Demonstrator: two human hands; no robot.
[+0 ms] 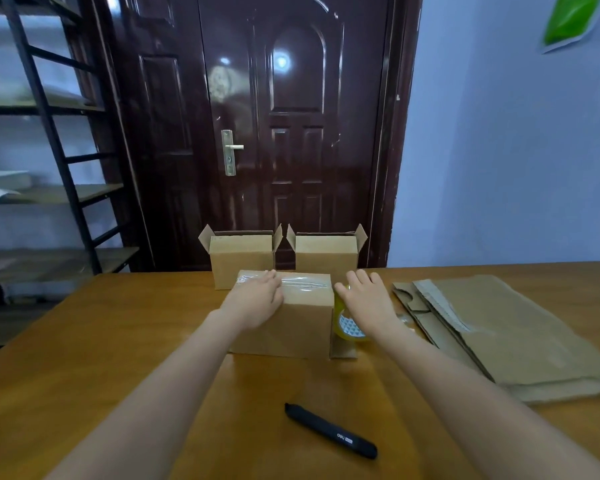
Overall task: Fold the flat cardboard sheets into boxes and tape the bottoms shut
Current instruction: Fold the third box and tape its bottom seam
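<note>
A folded cardboard box (pixel 302 323) stands upside down mid-table, with clear tape (pixel 303 284) along its upward-facing bottom seam. My left hand (pixel 257 299) rests flat on the box's top left, fingers straight over the tape. My right hand (pixel 366 299) hovers open just right of the box, above a yellowish tape roll (pixel 347 327) that stands against the box's right side. A stack of flat cardboard sheets (pixel 506 334) lies at the right.
Two folded boxes (pixel 241 259) (pixel 326 254) with open top flaps stand at the wooden table's (pixel 101 341) far edge. A black utility knife (pixel 329 431) lies near the front. A dark door and a metal shelf stand behind.
</note>
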